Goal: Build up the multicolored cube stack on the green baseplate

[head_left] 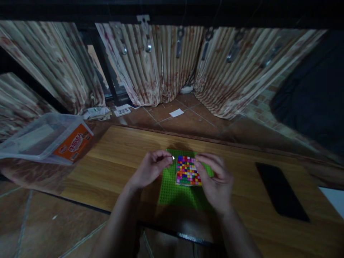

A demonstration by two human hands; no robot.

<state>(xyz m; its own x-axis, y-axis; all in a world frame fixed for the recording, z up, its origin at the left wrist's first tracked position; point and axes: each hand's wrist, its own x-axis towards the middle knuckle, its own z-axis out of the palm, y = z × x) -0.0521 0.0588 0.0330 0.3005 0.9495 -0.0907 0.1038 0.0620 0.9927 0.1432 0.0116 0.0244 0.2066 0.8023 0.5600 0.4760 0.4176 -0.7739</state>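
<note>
A green studded baseplate (169,191) lies on the wooden table. On it sits a square mosaic of small multicoloured bricks (186,171), packed in rows. My left hand (152,165) is at the mosaic's left, thumb and forefinger pinched on a tiny white brick (173,157). My right hand (216,177) covers the mosaic's right edge, its thumb and fingers closed near the top right corner. A speck of yellow shows at those fingertips, but what they grip is too small to make out.
A dark flat slab (282,191) lies on the table (113,154) to the right, with a white sheet (333,199) beyond it. At the left stands a clear plastic bin (40,143) with an orange label. Striped curtains (166,68) hang behind, and papers (176,113) lie on the tiled floor.
</note>
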